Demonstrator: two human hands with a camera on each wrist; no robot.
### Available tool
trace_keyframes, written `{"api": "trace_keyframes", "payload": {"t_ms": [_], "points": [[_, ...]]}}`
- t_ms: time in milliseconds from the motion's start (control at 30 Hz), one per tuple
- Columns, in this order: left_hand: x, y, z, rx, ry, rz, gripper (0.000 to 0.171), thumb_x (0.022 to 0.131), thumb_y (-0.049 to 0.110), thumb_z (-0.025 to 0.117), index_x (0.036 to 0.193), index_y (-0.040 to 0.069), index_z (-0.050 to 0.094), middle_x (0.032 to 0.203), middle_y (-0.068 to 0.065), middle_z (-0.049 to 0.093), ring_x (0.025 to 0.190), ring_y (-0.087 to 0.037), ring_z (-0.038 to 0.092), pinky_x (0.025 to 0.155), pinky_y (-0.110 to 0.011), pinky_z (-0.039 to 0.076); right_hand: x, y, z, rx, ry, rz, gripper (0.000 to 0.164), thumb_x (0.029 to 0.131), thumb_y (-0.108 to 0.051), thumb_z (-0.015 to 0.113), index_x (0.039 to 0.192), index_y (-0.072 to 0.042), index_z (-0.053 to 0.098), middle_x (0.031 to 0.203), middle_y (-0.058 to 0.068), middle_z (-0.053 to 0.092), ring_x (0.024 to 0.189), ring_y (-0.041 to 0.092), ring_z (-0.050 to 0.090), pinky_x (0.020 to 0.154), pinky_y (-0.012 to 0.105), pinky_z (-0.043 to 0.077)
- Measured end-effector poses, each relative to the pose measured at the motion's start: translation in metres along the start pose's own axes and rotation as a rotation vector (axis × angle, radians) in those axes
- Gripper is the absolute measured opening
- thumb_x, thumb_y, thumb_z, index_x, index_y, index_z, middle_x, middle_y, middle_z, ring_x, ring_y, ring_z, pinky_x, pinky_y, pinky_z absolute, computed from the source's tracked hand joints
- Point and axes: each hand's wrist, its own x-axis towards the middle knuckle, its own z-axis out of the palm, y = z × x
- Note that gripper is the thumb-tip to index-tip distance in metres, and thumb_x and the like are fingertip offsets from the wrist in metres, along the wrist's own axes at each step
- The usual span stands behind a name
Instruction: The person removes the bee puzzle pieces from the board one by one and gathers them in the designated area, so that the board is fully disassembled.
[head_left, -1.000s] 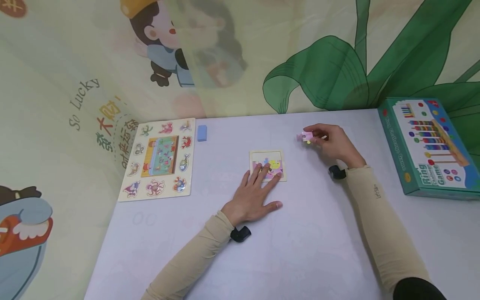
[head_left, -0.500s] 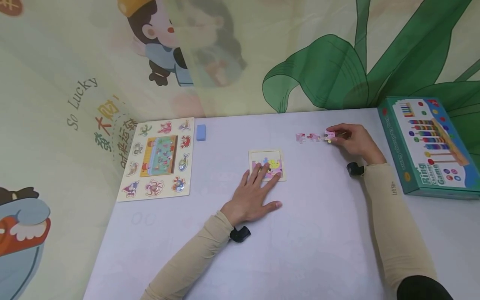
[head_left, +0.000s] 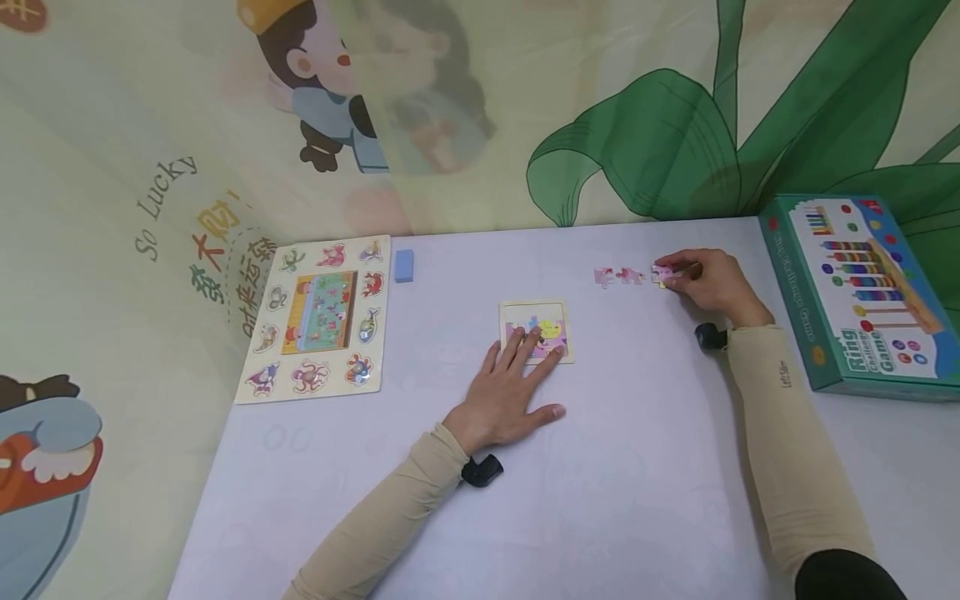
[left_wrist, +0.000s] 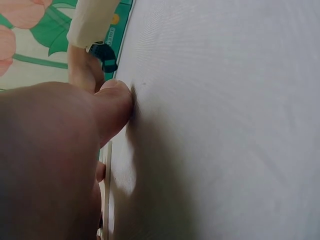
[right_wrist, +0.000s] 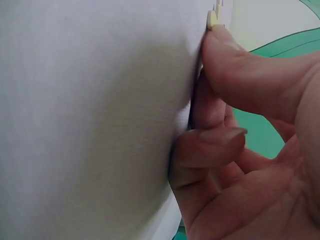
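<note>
In the head view my left hand [head_left: 504,396] lies with spread fingers over the lower part of a small square jigsaw puzzle [head_left: 553,327] in a pale frame, whose upper strip is bare. Its thumb [left_wrist: 118,102] rests on the white cloth in the left wrist view. My right hand [head_left: 711,283] pinches a pink and yellow puzzle piece [head_left: 660,273] at the table surface. Only the piece's edge [right_wrist: 212,19] shows beyond the thumb in the right wrist view. To its left lie two pink puzzle pieces, one farther left [head_left: 603,277] and one closer [head_left: 630,275].
A larger sea-animal board [head_left: 315,321] lies at the left, with a blue block [head_left: 403,266] beside its upper right corner. The green game box [head_left: 862,292] stands right of my right arm. A printed backdrop [head_left: 465,108] rises behind the white table [head_left: 600,483].
My right hand has moved right with its puzzle piece, uncovering the two pink pieces, and the piece now sits flatter against the table. The left hand has stayed on the framed puzzle.
</note>
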Motion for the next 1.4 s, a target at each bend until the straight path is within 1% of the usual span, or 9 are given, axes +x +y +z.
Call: {"api": "trace_keyframes", "payload": {"t_ms": [133,400,567,667,767,900,1167,1333,1400], "points": [[-0.001,0.001,0.0,0.018,-0.002,-0.008,0.083,0.106,0.068,0.042,0.172,0.03,0.01,0.181,-0.006,-0.008,0.167,-0.029,-0.008,0.134,-0.053,0.003,-0.001,-0.002,-0.002,-0.002,-0.02,0.024,0.041,0.105,-0.013,0.065,0.145,-0.006,0.064,0.142,0.027,0.056,0.113,0.042,0.05,0.076,0.031,0.048],[0.0,0.005,0.003,0.016,0.024,-0.005,0.081,0.107,0.067,0.041,0.173,0.028,0.012,0.181,-0.009,-0.005,0.167,-0.031,-0.008,0.134,-0.056,0.004,-0.002,0.001,-0.002,-0.011,-0.038,0.032,0.043,0.106,-0.015,0.065,0.148,-0.008,0.062,0.145,0.028,0.052,0.119,0.045,0.049,0.081,0.037,0.049],[0.001,0.008,0.006,0.035,0.017,-0.003,0.081,0.109,0.064,0.04,0.173,0.024,0.011,0.181,-0.006,-0.002,0.167,-0.03,-0.006,0.133,-0.056,0.005,-0.005,0.001,-0.003,0.014,-0.006,0.042,0.048,0.105,-0.016,0.066,0.151,-0.008,0.059,0.148,0.029,0.051,0.12,0.047,0.051,0.09,0.047,0.051],[0.0,0.01,0.006,0.054,0.009,-0.006,0.081,0.109,0.063,0.038,0.173,0.023,0.008,0.181,-0.005,-0.002,0.167,-0.029,-0.005,0.133,-0.057,0.006,-0.008,-0.003,-0.001,0.043,0.028,0.035,0.048,0.105,-0.017,0.067,0.151,-0.008,0.059,0.148,0.029,0.051,0.119,0.046,0.052,0.091,0.048,0.05],[-0.001,0.011,0.005,0.068,0.004,-0.014,0.081,0.11,0.063,0.037,0.173,0.022,0.006,0.181,-0.005,-0.004,0.167,-0.028,-0.005,0.133,-0.056,0.006,-0.01,-0.011,0.003,0.071,0.052,-0.002,0.045,0.105,-0.019,0.067,0.148,-0.008,0.062,0.146,0.027,0.055,0.117,0.044,0.054,0.086,0.041,0.051],[-0.003,0.011,0.003,0.073,0.011,-0.018,0.081,0.11,0.062,0.037,0.173,0.02,0.007,0.181,-0.005,-0.004,0.168,-0.027,-0.004,0.133,-0.056,0.007,-0.011,-0.034,0.016,0.094,0.037,-0.083,0.039,0.104,-0.019,0.068,0.141,-0.009,0.068,0.14,0.024,0.061,0.112,0.039,0.057,0.081,0.036,0.048],[-0.005,0.011,0.003,0.085,0.022,-0.021,0.084,0.108,0.066,0.038,0.173,0.019,0.01,0.181,-0.006,-0.002,0.168,-0.026,-0.002,0.133,-0.057,0.008,-0.011,-0.088,0.054,0.048,-0.118,-0.304,0.029,0.102,-0.02,0.073,0.128,-0.009,0.078,0.121,0.017,0.075,0.1,0.032,0.067,0.076,0.034,0.052],[-0.006,0.012,0.004,0.076,0.019,-0.021,0.085,0.108,0.067,0.038,0.173,0.019,0.011,0.181,-0.007,-0.002,0.168,-0.027,-0.003,0.133,-0.058,0.007,-0.01,-0.112,0.075,0.038,-0.209,-0.38,0.026,0.102,-0.022,0.073,0.121,-0.007,0.08,0.114,0.014,0.078,0.088,0.025,0.067,0.071,0.03,0.051],[-0.005,0.013,0.005,0.074,0.019,-0.022,0.084,0.108,0.067,0.036,0.173,0.019,0.011,0.181,-0.006,-0.002,0.167,-0.026,-0.004,0.133,-0.058,0.007,-0.009,-0.119,0.083,0.04,-0.239,-0.39,0.026,0.102,-0.023,0.073,0.119,-0.006,0.081,0.114,0.013,0.079,0.086,0.023,0.065,0.071,0.03,0.05]]}}
